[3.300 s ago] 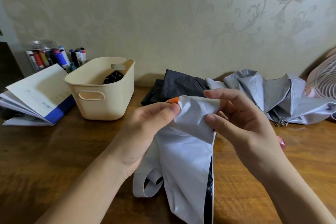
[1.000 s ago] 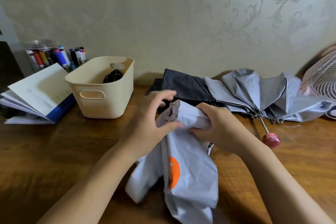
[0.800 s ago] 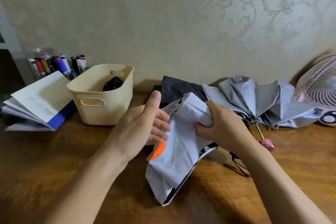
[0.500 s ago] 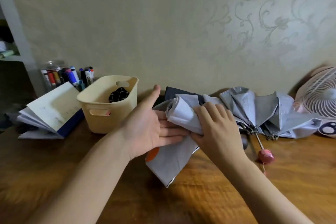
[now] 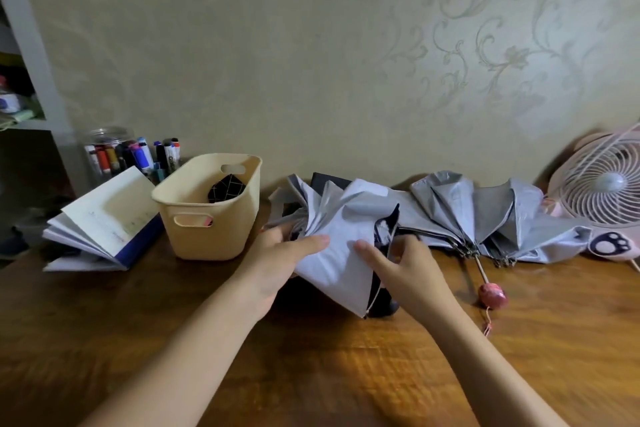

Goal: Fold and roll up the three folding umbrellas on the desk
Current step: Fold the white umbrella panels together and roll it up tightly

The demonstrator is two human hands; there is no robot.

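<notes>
White umbrella [image 5: 339, 260] is sitting between my grips, lol: left grip [image 5: 277, 258] is clamping the canopy, right grip [image 5: 408, 267] is pinching the dark-lined fold.

The left hand [image 5: 277, 255] grips the bunched fabric of a pale grey folding umbrella [image 5: 341, 253] with black lining, at the brown wooden counter [image 5: 346, 374]. The right hand [image 5: 407, 265] pinches its dark edge. A silver-grey folding umbrella [image 5: 491, 215] with a pink knob lies just behind.
</notes>
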